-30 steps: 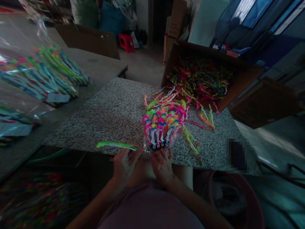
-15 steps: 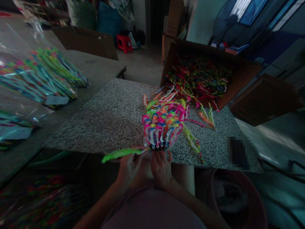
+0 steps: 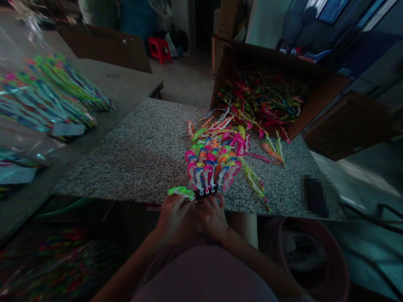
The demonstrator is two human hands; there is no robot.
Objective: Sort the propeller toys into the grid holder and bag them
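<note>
Pinched in my left hand is a bright green plastic piece with a pale part, at the table's near edge. My right hand is beside it, fingers curled against the near side of a small dark base. What its fingertips grip there is hidden. From that base a dense bundle of colourful plastic pieces in pink, blue, orange, green and white spreads away over the speckled stone table. Loose pieces of the same kind, one of them yellow-green, lie to the right of the bundle.
A tipped cardboard box full of similar pieces stands at the back right. Clear bags of sorted pieces lie on the left table. A pixelated dark patch covers the right table edge. Below it stands a reddish bin. A red stool is behind.
The green piece, earlier stretching far out to the left, now looks shorter and sits just above my left fingers. My right hand stays at the base. The whole view has shifted slightly.
</note>
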